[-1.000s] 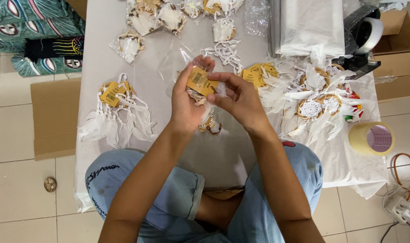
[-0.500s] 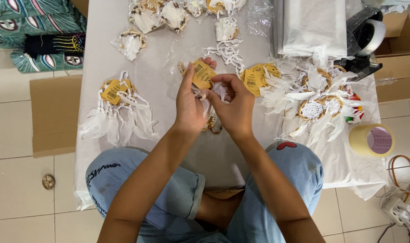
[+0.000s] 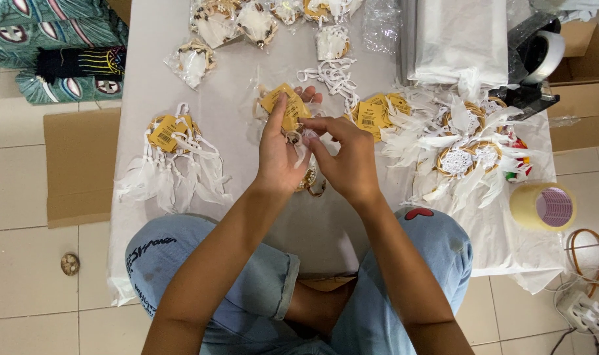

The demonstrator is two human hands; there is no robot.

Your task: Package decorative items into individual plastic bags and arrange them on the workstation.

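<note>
I sit cross-legged at a white sheet (image 3: 233, 125) spread on the floor. My left hand (image 3: 278, 154) grips a small white feathered dreamcatcher with a yellow card tag (image 3: 285, 107) at the sheet's middle. My right hand (image 3: 347, 161) pinches the same piece beside the tag, its fingers touching those of the left. A ring and beads of the piece (image 3: 310, 183) hang just below my hands.
A tagged dreamcatcher (image 3: 174, 154) lies left, a heap of feathered ones (image 3: 460, 141) right, bagged ones (image 3: 214, 26) at the top. A tape roll (image 3: 544, 206), tape dispenser (image 3: 536, 59), stack of clear bags (image 3: 460, 39), cardboard pieces (image 3: 79, 167) and boxes (image 3: 585, 79) surround the sheet.
Both hands have drawn slightly together and turned the piece; the yellow tag now stands up above my left fingers. Everything else on the sheet stays put.
</note>
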